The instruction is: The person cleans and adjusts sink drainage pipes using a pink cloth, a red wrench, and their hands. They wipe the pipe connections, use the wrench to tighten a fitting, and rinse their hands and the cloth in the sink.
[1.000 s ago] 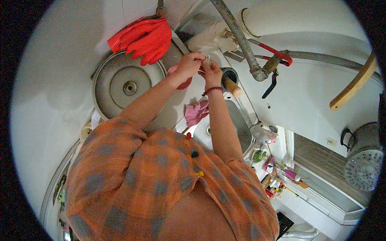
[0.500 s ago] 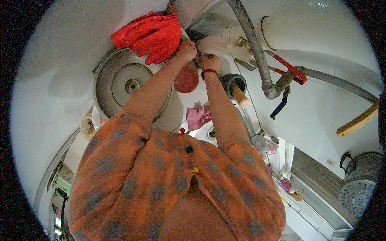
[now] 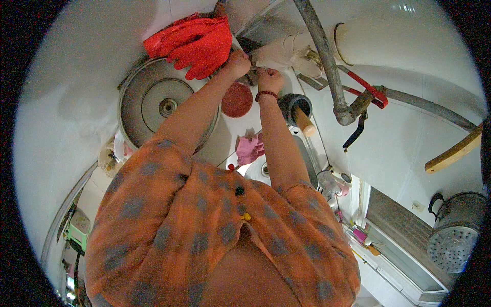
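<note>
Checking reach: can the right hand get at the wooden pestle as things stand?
Likely yes: the wooden pestle sticks out of the grey mortar, to the right of the right hand, with nothing covering its end.

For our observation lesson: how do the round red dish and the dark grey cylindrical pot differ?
The round red dish shows no handle; a wooden handle pokes from the dark grey cylindrical pot. The dish is left of the right forearm; the pot, right of it. Both have round outlines.
</note>
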